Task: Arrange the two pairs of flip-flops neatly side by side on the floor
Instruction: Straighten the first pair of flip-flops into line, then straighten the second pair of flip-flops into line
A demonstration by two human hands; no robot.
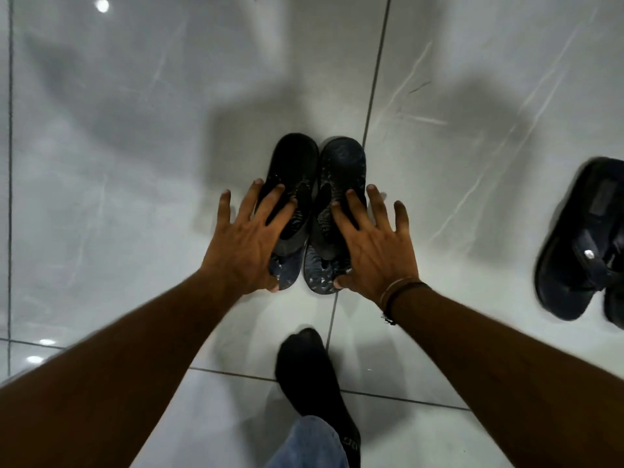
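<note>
Two dark patterned rubber flip-flops (319,211) lie touching, mid-floor on glossy grey tile (135,163). Left hand (248,238) and right hand (373,243): fingers spread, flat over them. Second dark pair (580,238): far right, askew. Advice: square heels before releasing.

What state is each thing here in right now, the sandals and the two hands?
left flip-flop: flat on floor, touching its mate.
right flip-flop: flat, beside it.
left hand: open, fingers spread over the left one.
right hand: open, spread over the right one.
second pair: apart at right, partly out of view.
</note>
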